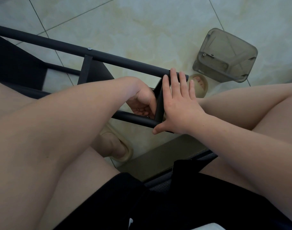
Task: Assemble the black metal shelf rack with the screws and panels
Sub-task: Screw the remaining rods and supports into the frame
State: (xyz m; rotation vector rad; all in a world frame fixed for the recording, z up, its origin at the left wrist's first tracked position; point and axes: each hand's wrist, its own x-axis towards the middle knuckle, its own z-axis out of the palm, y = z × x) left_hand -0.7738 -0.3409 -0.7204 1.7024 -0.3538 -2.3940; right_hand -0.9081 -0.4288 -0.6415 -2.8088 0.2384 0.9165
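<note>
Black metal shelf rack (67, 45) is lying on its side on the tiled floor (142, 22), between the seated person's knees. Two long tubes are running left to right; a screw (89, 49) is sitting in the far tube (133, 63).

Right hand (180, 107) is pressing flat against the outer face of the end panel (159, 103), fingers (174, 77) straight and spread, tips reaching the far tube, thumb lying along the near tube (135, 119).

Left hand (142, 100) is working on the panel's inner side, palm up, fingers curled just above the near tube. A small metallic glint is showing at the fingertips; cannot tell what it is gripping, if anything.

Grey translucent container (225, 55) is sitting on the floor beyond the rack's end, small hardware (206, 54) inside. Feet are wearing beige slippers (120, 148).
</note>
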